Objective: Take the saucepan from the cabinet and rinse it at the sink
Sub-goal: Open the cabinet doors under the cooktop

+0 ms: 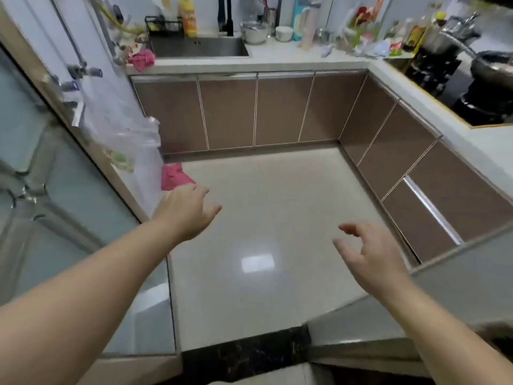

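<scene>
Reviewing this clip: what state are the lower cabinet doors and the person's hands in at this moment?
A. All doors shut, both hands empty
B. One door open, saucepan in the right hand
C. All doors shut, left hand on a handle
A: the cabinet doors all sit flush, and the left hand and right hand hang open over the floor, holding nothing.

The sink (pixel 198 47) sits in the counter (pixel 277 58) at the far wall, above the cabinet doors (pixel 227 112), stove (pixel 444 79) at right.

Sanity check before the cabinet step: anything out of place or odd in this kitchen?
A pink cloth lies on the floor by the left cabinet base, and another pink cloth hangs over the counter edge left of the sink. All cabinet doors are shut; both hands are empty.
</scene>
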